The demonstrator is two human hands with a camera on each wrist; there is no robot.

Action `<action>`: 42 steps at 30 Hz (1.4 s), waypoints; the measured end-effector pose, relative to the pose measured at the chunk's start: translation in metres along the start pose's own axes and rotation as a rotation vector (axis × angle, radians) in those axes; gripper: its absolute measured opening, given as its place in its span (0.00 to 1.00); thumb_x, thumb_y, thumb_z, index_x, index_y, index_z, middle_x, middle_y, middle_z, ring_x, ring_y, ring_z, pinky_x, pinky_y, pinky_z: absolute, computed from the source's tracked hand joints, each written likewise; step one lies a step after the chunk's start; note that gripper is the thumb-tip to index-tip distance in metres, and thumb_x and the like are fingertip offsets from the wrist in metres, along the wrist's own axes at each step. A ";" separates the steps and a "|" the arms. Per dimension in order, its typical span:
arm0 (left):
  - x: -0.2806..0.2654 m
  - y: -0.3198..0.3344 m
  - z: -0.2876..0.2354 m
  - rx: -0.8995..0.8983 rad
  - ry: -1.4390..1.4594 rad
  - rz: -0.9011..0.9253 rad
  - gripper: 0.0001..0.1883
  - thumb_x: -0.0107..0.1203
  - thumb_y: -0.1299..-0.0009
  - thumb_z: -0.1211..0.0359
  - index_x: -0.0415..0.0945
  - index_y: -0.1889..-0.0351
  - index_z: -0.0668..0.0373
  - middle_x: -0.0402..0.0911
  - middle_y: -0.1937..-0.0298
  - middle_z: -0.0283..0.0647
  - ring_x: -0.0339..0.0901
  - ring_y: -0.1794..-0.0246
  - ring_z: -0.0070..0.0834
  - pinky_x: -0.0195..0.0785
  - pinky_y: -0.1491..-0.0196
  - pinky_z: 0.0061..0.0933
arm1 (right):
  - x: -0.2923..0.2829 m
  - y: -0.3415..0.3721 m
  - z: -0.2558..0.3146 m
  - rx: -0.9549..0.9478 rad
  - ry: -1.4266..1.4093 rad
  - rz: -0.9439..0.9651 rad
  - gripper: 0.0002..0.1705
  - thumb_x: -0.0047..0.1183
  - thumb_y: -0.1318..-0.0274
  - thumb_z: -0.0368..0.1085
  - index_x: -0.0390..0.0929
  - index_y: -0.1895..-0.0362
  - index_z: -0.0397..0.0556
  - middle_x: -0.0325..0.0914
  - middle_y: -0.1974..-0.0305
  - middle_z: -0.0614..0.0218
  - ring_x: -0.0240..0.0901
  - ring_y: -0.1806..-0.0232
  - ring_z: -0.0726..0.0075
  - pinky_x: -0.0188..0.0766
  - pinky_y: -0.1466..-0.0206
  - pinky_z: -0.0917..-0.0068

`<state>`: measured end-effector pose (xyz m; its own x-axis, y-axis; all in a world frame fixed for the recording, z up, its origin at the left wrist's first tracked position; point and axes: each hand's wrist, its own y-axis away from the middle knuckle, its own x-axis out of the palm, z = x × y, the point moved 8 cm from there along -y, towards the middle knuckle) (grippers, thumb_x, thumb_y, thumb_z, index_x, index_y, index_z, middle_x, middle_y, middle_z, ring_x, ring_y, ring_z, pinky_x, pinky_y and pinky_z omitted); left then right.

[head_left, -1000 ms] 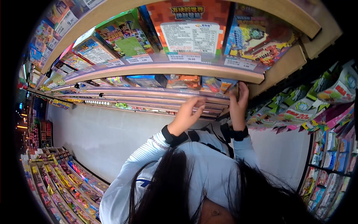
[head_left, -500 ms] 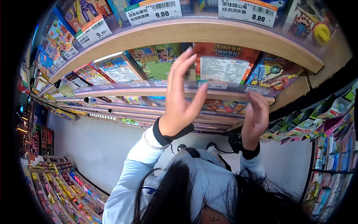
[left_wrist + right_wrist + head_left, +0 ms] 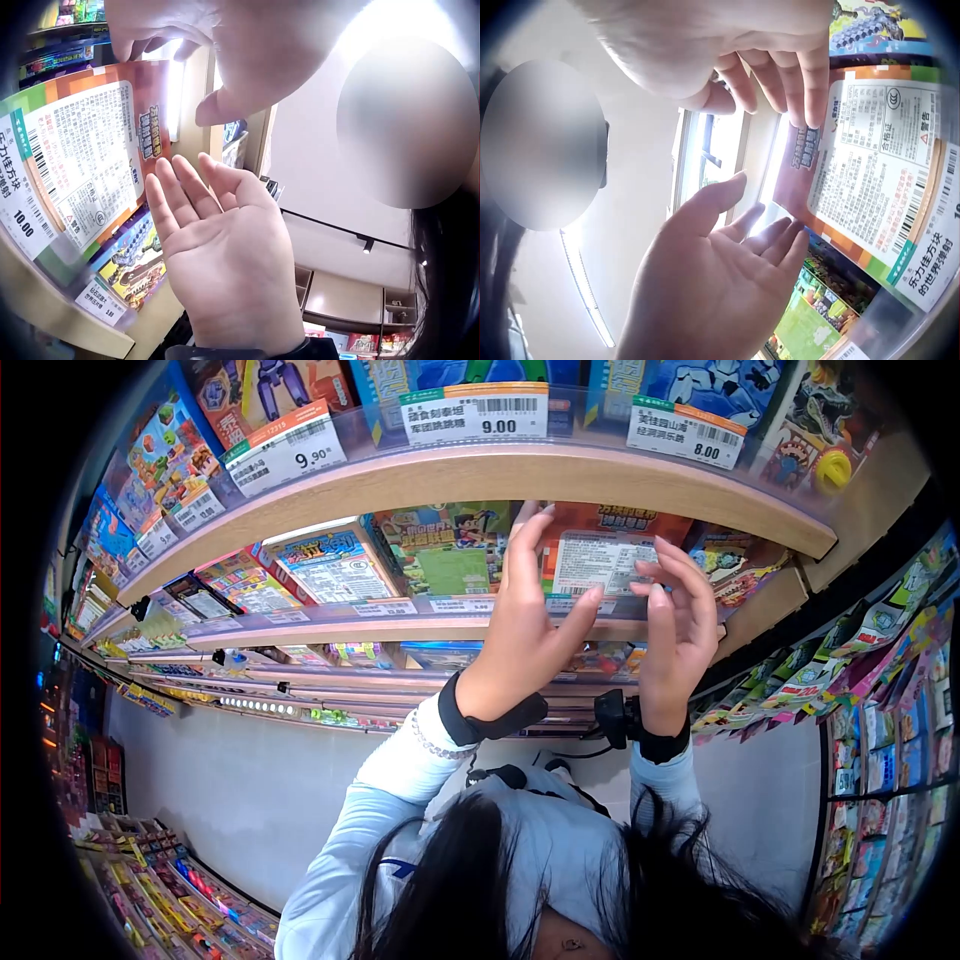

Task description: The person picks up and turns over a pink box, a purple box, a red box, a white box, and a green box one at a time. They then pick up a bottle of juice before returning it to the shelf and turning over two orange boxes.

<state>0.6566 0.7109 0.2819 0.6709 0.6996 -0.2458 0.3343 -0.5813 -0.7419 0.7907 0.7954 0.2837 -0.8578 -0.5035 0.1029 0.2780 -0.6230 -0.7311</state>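
An orange-red box [image 3: 572, 532] with a white printed label stands on a shelf under the upper ledge. My left hand [image 3: 520, 640] is raised at its left side with fingers extended, the fingertips overlapping the box's left edge. My right hand [image 3: 680, 650] is in front of its right part, fingers loosely bent and spread. In the left wrist view the right hand [image 3: 232, 262] shows its palm, with nothing in it. The left hand [image 3: 720, 292] appears bare in the right wrist view too. A green box [image 3: 440, 550] stands left of the orange-red one, a colourful box [image 3: 745, 565] right of it.
A wooden shelf edge [image 3: 500, 472] with price tags [image 3: 475, 412] runs just above. Lower shelves hold more packages. Hanging snack bags [image 3: 870, 630] flank the right side, and further shelves [image 3: 180, 890] stand behind at the left.
Both hands have risen from the lower shelf edge to the orange-red box. The right hand has moved up and in toward the left one. The view has shifted to show the upper shelf.
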 end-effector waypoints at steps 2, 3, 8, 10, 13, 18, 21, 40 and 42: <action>0.002 -0.001 0.006 -0.017 0.071 -0.008 0.39 0.57 0.34 0.74 0.45 0.30 0.70 0.51 0.29 0.58 0.52 0.27 0.43 0.44 0.26 0.40 | 0.002 0.002 0.000 -0.039 0.040 -0.018 0.17 0.46 0.37 0.27 0.68 0.45 0.37 0.64 0.39 0.51 0.72 0.46 0.65 0.73 0.45 0.70; 0.001 -0.003 0.008 0.023 0.039 -0.041 0.40 0.59 0.35 0.71 0.47 0.32 0.76 0.55 0.32 0.65 0.59 0.31 0.52 0.52 0.31 0.40 | 0.002 0.001 0.000 -0.063 0.062 -0.030 0.17 0.46 0.37 0.27 0.68 0.45 0.37 0.63 0.38 0.52 0.72 0.46 0.65 0.73 0.45 0.70; 0.002 -0.006 0.007 0.010 0.128 -0.037 0.39 0.59 0.36 0.73 0.46 0.32 0.75 0.58 0.34 0.62 0.61 0.33 0.48 0.55 0.33 0.39 | -0.006 -0.002 0.004 -0.049 0.094 -0.095 0.19 0.46 0.37 0.28 0.66 0.43 0.37 0.60 0.36 0.51 0.73 0.48 0.65 0.74 0.47 0.70; 0.004 -0.006 0.008 0.004 0.138 -0.038 0.39 0.59 0.36 0.74 0.46 0.32 0.74 0.58 0.34 0.59 0.60 0.32 0.45 0.53 0.31 0.39 | -0.009 -0.006 0.011 -0.075 0.094 -0.112 0.19 0.46 0.37 0.28 0.66 0.42 0.37 0.60 0.35 0.50 0.73 0.48 0.66 0.74 0.47 0.70; 0.005 -0.008 0.010 -0.030 0.113 -0.030 0.40 0.59 0.36 0.75 0.46 0.31 0.71 0.58 0.34 0.55 0.57 0.30 0.41 0.49 0.28 0.40 | -0.010 -0.016 0.016 -0.067 0.072 -0.117 0.20 0.46 0.37 0.26 0.64 0.41 0.36 0.59 0.34 0.50 0.76 0.53 0.67 0.74 0.49 0.71; 0.006 -0.012 0.001 -0.035 -0.085 -0.002 0.39 0.60 0.37 0.75 0.49 0.32 0.74 0.60 0.38 0.53 0.60 0.34 0.42 0.53 0.31 0.39 | -0.019 -0.022 0.012 -0.002 0.050 -0.132 0.20 0.46 0.37 0.25 0.65 0.42 0.34 0.62 0.36 0.51 0.77 0.58 0.69 0.74 0.51 0.73; 0.008 -0.007 0.002 0.002 -0.034 -0.035 0.39 0.60 0.37 0.74 0.49 0.32 0.75 0.59 0.38 0.54 0.60 0.34 0.44 0.53 0.32 0.38 | -0.021 -0.020 0.012 -0.031 0.091 -0.109 0.18 0.46 0.37 0.25 0.66 0.43 0.34 0.63 0.37 0.50 0.77 0.59 0.69 0.74 0.52 0.72; -0.168 0.262 0.125 -0.788 -0.055 -0.032 0.19 0.56 0.31 0.68 0.71 0.45 0.66 0.81 0.55 0.49 0.80 0.53 0.37 0.71 0.50 0.32 | 0.211 0.162 -0.094 0.474 -0.039 0.803 0.11 0.49 0.36 0.29 0.75 0.53 0.37 0.79 0.60 0.63 0.78 0.61 0.73 0.75 0.56 0.77; -0.185 0.304 0.133 -0.900 -0.130 -0.012 0.18 0.55 0.31 0.67 0.72 0.46 0.67 0.81 0.56 0.49 0.80 0.55 0.37 0.72 0.52 0.32 | 0.235 0.192 -0.114 0.520 -0.048 0.866 0.11 0.50 0.36 0.30 0.75 0.53 0.36 0.79 0.62 0.64 0.78 0.62 0.74 0.74 0.57 0.78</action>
<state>0.5463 0.4603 0.0190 0.6027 0.7172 -0.3498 0.7679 -0.6405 0.0098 0.5933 0.6262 0.0904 -0.2566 -0.9224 -0.2887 0.9603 -0.2097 -0.1838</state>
